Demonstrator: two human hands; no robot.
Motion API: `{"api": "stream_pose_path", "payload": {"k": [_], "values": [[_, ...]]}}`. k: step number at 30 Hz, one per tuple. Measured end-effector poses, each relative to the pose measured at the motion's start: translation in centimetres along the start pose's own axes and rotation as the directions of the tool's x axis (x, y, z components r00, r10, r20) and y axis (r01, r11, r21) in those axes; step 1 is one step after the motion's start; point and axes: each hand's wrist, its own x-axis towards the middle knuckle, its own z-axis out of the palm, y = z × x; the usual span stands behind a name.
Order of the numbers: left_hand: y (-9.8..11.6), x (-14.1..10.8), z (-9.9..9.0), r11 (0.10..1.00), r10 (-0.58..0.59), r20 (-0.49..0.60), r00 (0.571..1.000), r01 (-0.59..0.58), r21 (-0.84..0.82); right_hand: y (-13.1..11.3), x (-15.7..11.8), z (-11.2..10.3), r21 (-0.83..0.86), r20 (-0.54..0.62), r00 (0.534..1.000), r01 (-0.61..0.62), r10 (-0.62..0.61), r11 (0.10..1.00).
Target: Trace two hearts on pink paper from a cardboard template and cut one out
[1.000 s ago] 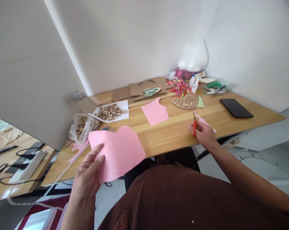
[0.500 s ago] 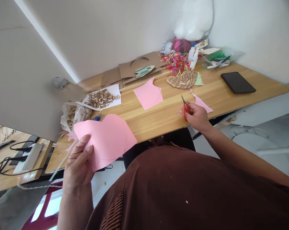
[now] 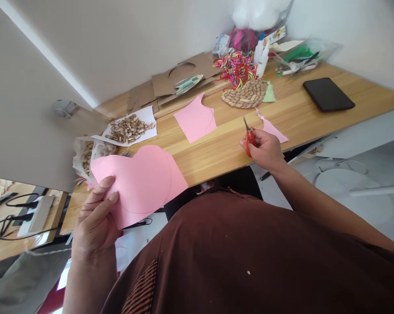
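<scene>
My left hand (image 3: 99, 213) pinches the lower left edge of a pink paper sheet (image 3: 144, 183). The sheet's top is cut in rounded curves, and a thin curved line is drawn along its right and lower sides. Over the table's front edge, my right hand (image 3: 265, 148) is closed around small red-handled scissors (image 3: 250, 140), blades pointing up and away. Close behind that hand lies a narrow pink paper scrap (image 3: 274, 130). Another pink paper piece (image 3: 197, 117), with a cut edge and a drawn curve, rests on the table between the two hands.
Bark-like chips (image 3: 130, 129) lie on white paper at the left, beside a plastic bag (image 3: 94, 155). Cardboard (image 3: 175, 76), a woven brown piece (image 3: 244, 93), coloured strings (image 3: 234, 67) and glue bottles (image 3: 262, 56) stand at the back. A black tablet (image 3: 328, 94) lies right.
The view has shifted slightly, so the table's things sit a little higher and mostly further left. Both hands keep their holds on the pink sheet and the scissors.
</scene>
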Motion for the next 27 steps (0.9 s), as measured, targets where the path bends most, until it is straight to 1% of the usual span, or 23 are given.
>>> {"api": "stream_pose_path", "payload": {"k": [8, 12, 17, 21, 27], "values": [[0.7, 0.1, 1.5, 1.0, 0.011, -0.029, 1.0, -0.01, 0.016, 0.7, 0.0, 0.0, 0.037, 0.011, 0.999, 0.035, -0.035, 0.999], [0.7, 0.3, 1.4, 0.999, 0.008, -0.055, 0.998, -0.005, 0.048, 0.5, -0.1, 0.0, 0.049, -0.007, 1.0, 0.025, -0.024, 0.998], [0.7, 0.0, 1.2, 0.997, 0.041, -0.104, 0.994, -0.034, 0.07, 0.2, -0.1, 0.1, 0.048, -0.024, 0.999, 0.04, -0.039, 0.998], [1.1, -0.3, 0.3, 0.996, 0.077, -0.146, 0.986, -0.069, 0.055, 0.8, 0.0, 0.0, 0.033, -0.019, 0.999, 0.03, -0.029, 0.999], [2.2, -0.7, -2.8, 0.985, 0.172, -0.254, 0.952, -0.171, 0.026, 1.1, 0.1, -0.4, -0.078, -0.016, 1.0, 0.01, -0.011, 0.997]]}}
